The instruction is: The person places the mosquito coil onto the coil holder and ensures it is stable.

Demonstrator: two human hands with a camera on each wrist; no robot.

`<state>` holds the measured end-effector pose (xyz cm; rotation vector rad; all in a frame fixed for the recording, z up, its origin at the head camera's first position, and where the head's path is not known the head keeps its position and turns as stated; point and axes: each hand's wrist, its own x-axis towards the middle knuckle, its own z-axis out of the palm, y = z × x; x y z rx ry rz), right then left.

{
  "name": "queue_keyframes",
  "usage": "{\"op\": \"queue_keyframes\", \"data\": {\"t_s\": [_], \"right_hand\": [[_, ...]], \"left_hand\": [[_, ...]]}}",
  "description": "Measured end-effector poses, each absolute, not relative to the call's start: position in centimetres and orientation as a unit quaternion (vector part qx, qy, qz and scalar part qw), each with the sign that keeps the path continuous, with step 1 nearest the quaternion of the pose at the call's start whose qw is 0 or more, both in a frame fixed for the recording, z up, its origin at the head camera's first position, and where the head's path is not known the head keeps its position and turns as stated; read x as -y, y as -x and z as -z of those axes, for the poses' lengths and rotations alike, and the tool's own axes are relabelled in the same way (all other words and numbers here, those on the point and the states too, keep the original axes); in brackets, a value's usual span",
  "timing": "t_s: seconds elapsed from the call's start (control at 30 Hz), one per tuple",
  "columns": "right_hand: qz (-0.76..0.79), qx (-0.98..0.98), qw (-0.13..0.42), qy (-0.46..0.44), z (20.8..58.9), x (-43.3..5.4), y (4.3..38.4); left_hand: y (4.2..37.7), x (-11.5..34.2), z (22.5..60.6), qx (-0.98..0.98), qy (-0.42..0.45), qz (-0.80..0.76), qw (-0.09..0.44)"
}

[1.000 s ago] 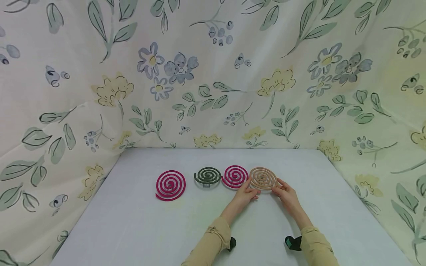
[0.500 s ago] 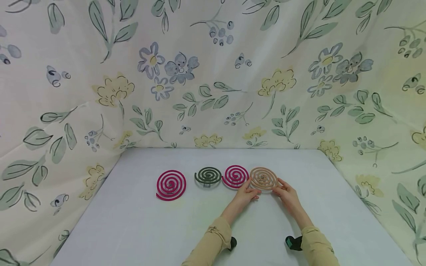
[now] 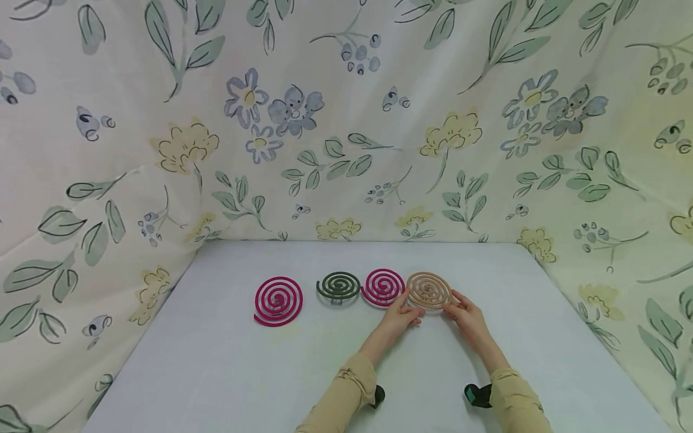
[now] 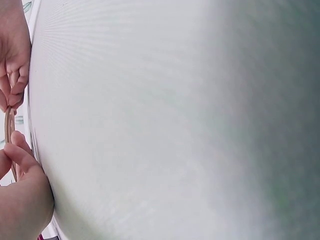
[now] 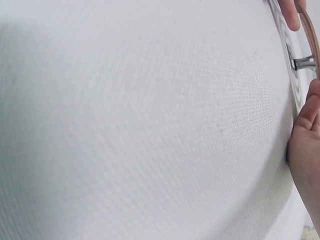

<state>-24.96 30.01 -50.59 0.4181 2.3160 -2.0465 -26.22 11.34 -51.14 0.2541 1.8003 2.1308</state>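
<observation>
A tan mosquito coil (image 3: pixel 428 291) lies flat between my two hands at the right end of a row of coils. My left hand (image 3: pixel 397 320) pinches its near left edge, and my right hand (image 3: pixel 468 319) pinches the near right edge. In the right wrist view a small metal stand (image 5: pixel 303 63) is under the tan coil (image 5: pixel 311 37), which sits raised off the table. The left wrist view shows the coil (image 4: pixel 8 125) edge-on between the fingers of both hands. A magenta coil (image 3: pixel 382 286) is right beside my left hand's fingertips.
Left of the magenta coil comes a dark green coil (image 3: pixel 338 285) on a small stand (image 3: pixel 336 302). Farther left is another magenta coil (image 3: pixel 278 302), nearer the front and apart from the row. A white table (image 3: pixel 216 373) carries everything, with a floral cloth (image 3: pixel 346 120) hanging behind it.
</observation>
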Motion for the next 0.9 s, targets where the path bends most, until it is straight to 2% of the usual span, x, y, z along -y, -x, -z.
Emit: {"op": "queue_keyframes", "data": {"t_s": [0.9], "right_hand": [[0.688,-0.715,0.001,-0.128,51.09,-30.14,25.18]], "left_hand": [[26.14,-11.31,51.22,-0.63,-0.092,-0.753,0.163]]}}
